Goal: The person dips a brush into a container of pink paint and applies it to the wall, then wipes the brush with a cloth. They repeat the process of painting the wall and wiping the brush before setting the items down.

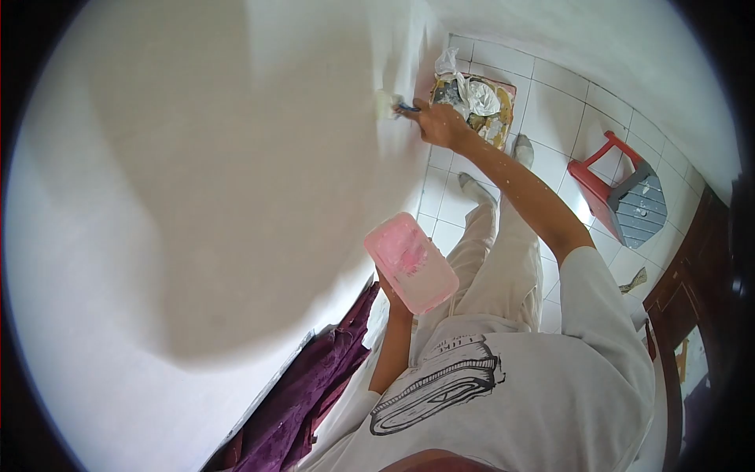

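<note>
My right hand [439, 123] is stretched forward and closed around the dark handle of a paintbrush [385, 104]. The pale bristle end is at the white wall [267, 157], seemingly touching it. Closer to my body, my left hand [388, 291] holds up a pink plastic tub [431, 285], tilted so that its inside shows. Pinkish-white paint coats the inside of the tub. Most of my left fingers are hidden behind and beneath the tub.
A paint-stained board [502, 126] with a crumpled white plastic bag [483, 98] lies on the tiled floor [550, 118] by my feet. A red and grey stool [641, 208] stands to the right. Purple cloth [307, 393] lies along the lower left, and a brown wooden door [684, 267] is at right.
</note>
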Demonstrator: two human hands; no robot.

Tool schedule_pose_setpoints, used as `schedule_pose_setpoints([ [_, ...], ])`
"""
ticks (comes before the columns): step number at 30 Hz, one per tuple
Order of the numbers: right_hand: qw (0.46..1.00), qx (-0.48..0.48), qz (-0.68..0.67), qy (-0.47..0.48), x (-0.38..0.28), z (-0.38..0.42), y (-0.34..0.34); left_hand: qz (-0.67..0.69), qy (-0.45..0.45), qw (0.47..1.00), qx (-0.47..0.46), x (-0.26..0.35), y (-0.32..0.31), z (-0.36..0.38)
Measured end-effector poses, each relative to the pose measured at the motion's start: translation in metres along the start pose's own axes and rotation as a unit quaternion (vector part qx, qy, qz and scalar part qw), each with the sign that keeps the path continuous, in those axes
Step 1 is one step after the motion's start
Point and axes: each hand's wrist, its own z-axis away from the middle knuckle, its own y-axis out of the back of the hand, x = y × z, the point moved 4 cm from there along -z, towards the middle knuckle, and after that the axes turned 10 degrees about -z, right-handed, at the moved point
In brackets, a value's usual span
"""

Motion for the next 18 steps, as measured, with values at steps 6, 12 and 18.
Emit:
schedule_pose_setpoints([
  [6, 0.997, 0.032, 0.004, 0.064, -0.024, -0.009, 0.008, 0.008, 0.017, 1.0, -0.021, -0.005, -0.017, -0.004],
  [12, 0.96, 0.117, -0.153, 0.201, -0.126, 0.034, 0.085, 0.033, 0.025, 0.999, -0.006, -0.011, -0.023, -0.005],
  [18, 0.986, 0.084, -0.11, 0.093, -0.035, 0.003, 0.015, 0.018, 0.0, 0.999, -0.048, -0.003, -0.027, -0.002],
])
